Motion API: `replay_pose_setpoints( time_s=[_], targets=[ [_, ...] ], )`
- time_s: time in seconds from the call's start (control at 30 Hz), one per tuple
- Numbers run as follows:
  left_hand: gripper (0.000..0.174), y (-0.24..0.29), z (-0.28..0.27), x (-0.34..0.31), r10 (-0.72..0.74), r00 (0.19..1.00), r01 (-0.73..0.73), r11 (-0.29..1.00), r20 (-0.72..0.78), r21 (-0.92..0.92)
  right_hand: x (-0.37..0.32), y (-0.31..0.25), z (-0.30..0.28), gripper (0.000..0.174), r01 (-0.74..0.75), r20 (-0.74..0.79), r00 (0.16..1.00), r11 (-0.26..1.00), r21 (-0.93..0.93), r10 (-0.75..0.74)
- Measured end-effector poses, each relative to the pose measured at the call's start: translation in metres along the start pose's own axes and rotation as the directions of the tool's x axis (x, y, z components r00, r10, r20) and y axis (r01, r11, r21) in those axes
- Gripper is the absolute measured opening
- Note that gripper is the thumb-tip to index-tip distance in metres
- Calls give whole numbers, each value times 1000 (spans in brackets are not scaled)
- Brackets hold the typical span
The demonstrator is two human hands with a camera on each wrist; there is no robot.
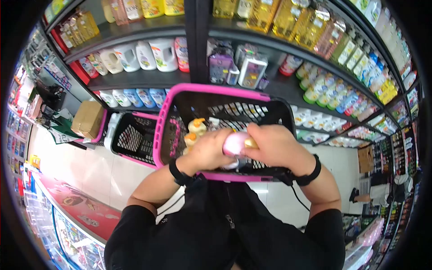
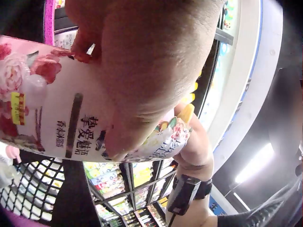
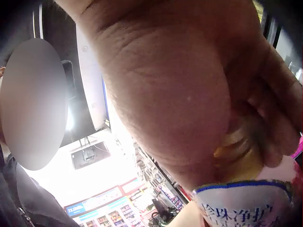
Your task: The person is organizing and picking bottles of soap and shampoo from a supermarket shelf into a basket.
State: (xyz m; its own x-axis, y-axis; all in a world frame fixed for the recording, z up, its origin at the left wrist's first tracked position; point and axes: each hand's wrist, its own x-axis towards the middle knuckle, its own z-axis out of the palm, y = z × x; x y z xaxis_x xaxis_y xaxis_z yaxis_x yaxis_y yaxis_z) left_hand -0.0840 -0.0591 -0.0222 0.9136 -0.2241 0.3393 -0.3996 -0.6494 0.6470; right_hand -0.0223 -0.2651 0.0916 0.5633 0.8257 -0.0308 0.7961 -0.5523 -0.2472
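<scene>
Over a black shopping basket with a pink rim [image 1: 158, 135], both hands are on one pink floral bottle [image 1: 235, 145], which looks like shower gel. My left hand [image 1: 208, 148] grips its body, fingers wrapped round the printed label [image 2: 71, 118] in the left wrist view. My right hand [image 1: 274, 146] has its fingers curled round the gold cap [image 3: 239, 163] at the other end. The bottle lies tilted on its side between the hands. Beneath them in the basket are cream bottles with orange tops [image 1: 196, 125], partly hidden by the left hand.
A second black basket [image 1: 135, 155] with pink edging stands on the floor to the left, near a cardboard box [image 1: 88, 119]. Shelves of bottles [image 1: 164, 54] rise in front. A red display counter [image 1: 76, 202] is at the lower left, and another person [image 1: 382, 193] stands far right.
</scene>
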Motion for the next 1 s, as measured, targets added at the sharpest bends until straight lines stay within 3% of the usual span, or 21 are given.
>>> replay_pose_setpoints(
  time_s=[0.07,0.2,0.23,0.3,0.4,0.43,0.53,0.63,0.73,1.0],
  targets=[
    [70,3,10,4,-1,1000,1,1000,-5,-13,-5,11,-1,39,33,25,999,999,-20,-33],
    [80,10,24,11,-184,975,192,980,123,-58,-6,34,9,35,50,1,999,999,16,-50],
    [79,9,28,9,-159,978,166,985,132,-42,-4,40,13,34,54,-2,999,998,18,-54],
    [77,0,35,4,-107,983,109,994,151,0,-6,48,24,34,33,16,999,999,42,-34],
    [71,-21,31,-25,-104,989,81,976,109,204,-8,66,44,34,-9,42,999,1000,26,7],
    [67,-18,17,-34,-212,969,179,955,123,236,-10,72,50,34,-27,50,998,1000,12,26],
    [61,-42,0,-73,-300,954,267,858,6,439,-12,88,73,36,-90,144,985,995,-46,95],
    [51,-55,-8,-99,-330,926,376,766,-183,521,-13,107,105,37,-108,277,951,988,-111,135],
    [45,-73,0,-115,-418,875,484,735,-244,475,-8,136,151,37,-50,347,933,990,-131,93],
    [32,-61,0,-107,-539,795,607,696,-279,383,22,185,255,39,12,655,738,968,-249,159]
  ],
)
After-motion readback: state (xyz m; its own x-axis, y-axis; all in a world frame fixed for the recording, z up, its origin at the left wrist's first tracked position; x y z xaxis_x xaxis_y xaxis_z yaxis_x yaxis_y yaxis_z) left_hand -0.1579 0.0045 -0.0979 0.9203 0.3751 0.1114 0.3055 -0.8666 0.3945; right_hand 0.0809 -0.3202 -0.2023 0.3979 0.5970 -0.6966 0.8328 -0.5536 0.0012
